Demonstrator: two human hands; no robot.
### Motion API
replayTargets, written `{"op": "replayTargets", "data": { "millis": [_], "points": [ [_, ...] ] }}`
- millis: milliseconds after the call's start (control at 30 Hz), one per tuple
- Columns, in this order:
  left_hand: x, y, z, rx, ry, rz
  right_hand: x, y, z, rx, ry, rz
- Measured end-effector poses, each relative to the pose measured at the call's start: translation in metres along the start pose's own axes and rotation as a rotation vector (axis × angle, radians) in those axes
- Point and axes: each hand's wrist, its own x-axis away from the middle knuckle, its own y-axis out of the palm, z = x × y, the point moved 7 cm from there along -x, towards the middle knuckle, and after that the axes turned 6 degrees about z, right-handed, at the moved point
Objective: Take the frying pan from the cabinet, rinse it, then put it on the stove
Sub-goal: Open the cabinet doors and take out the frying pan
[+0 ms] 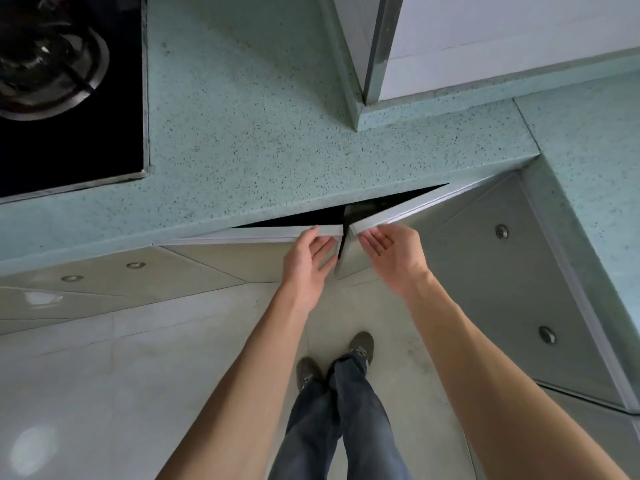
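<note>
Below the counter point(242, 140) edge, the left hand point(306, 259) hooks the left cabinet door point(263, 233) and the right hand point(389, 252) the right door point(408, 209), both ajar. The frying pan is unseen, presumably in the dark gap beyond; stove point(69, 91) far left.

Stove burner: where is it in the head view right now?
The stove burner sits at top left, set in the black cooktop, left of the speckled countertop and away from both hands.
</note>
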Motion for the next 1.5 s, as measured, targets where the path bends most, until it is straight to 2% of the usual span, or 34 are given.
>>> {"op": "replayTargets", "data": {
  "millis": [100, 167, 233, 367, 500, 600, 700, 767, 833, 867, 933, 1033, 1133, 1200, 1300, 1433, 1500],
  "points": [
    [0.01, -0.029, -0.021, -0.303, 0.068, 0.234, 0.011, -0.032, -0.004, 0.55, -0.183, 0.21],
    [0.021, -0.055, -0.03, -0.517, 0.183, 0.424, 0.024, -0.056, -0.011, 0.848, -0.297, 0.323],
    [0.036, -0.075, -0.035, -0.696, 0.282, 0.535, 0.039, -0.078, -0.016, 0.934, -0.337, 0.353],
    [0.068, -0.097, -0.035, -0.879, 0.352, 0.611, 0.059, -0.115, -0.027, 1.022, -0.409, 0.357],
    [0.093, -0.097, -0.037, -1.064, 0.478, 0.719, 0.069, -0.139, -0.033, 1.25, -0.493, 0.407],
    [0.097, -0.09, -0.038, -1.184, 0.669, 0.801, 0.069, -0.149, -0.036, 1.436, -0.73, 0.462],
    [0.093, -0.081, -0.042, -1.39, 0.901, 0.814, 0.066, -0.16, -0.04, 1.479, -1.056, 0.533],
    [0.09, -0.084, -0.046, -1.487, 0.935, 0.767, 0.065, -0.165, -0.04, 1.547, -1.278, 0.513],
    [0.095, -0.09, -0.054, -1.563, 0.921, 0.789, 0.071, -0.177, -0.044, 1.619, -1.521, 0.481],
    [0.099, -0.096, -0.057, -1.648, 0.913, 0.821, 0.074, -0.183, -0.048, 1.696, -1.542, 0.452],
    [0.11, -0.107, -0.065, -1.887, 0.909, 0.875, 0.079, -0.198, -0.046, 2.046, -1.431, 0.411],
    [0.116, -0.115, -0.078, -2.275, 0.887, 0.809, 0.081, -0.233, -0.042, 2.622, -1.108, 0.361],
    [0.114, -0.136, -0.088, -2.568, 0.797, 0.686, 0.078, -0.271, -0.047, 2.938, -0.854, 0.435],
    [0.111, -0.146, -0.09, -2.713, 0.765, 0.66, 0.077, -0.295, -0.054, 3.054, -0.723, 0.539],
    [0.109, -0.168, -0.095, -2.878, 0.62, 0.66, 0.075, -0.314, -0.062, 3.082, -0.649, 0.64],
    [0.107, -0.204, -0.085, -2.924, 0.467, 0.705, 0.071, -0.315, -0.058, 3.187, -0.574, 0.683],
    [0.105, -0.235, -0.075, -2.965, 0.386, 0.722, 0.067, -0.302, -0.05, 3.134, -0.647, 0.674]
  ]
}}
